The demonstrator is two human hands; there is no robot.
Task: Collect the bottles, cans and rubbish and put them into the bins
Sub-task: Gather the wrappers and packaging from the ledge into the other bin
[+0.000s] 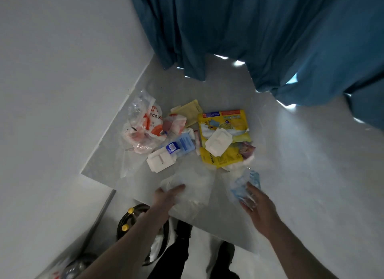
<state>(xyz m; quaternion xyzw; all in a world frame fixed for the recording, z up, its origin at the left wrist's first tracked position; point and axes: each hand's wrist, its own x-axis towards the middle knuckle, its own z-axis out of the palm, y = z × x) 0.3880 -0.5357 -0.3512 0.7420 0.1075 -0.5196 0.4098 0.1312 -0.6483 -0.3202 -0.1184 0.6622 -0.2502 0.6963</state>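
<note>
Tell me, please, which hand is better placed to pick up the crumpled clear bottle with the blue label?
The right hand: its fingers already touch the crumpled clear bottle at the pile's near right edge. The left hand is busy on a clear plastic bag further left.

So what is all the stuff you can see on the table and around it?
table: one, pale grey, centre
clear plastic bag: one, see-through, near edge, under the left hand
crushed bottle: one, clear with blue, by the right hand
yellow packets: two, right of the pile
white trays: two, one on the yellow packets, one lower left
blue-label bottle: one, middle
orange and white bag: one, left of the pile
pale yellow envelope: one, far side
curtain: one, dark blue, behind
bin: one, dark, below the table at left
hands: left hand holds the clear bag; right hand touches the crushed bottle
</note>
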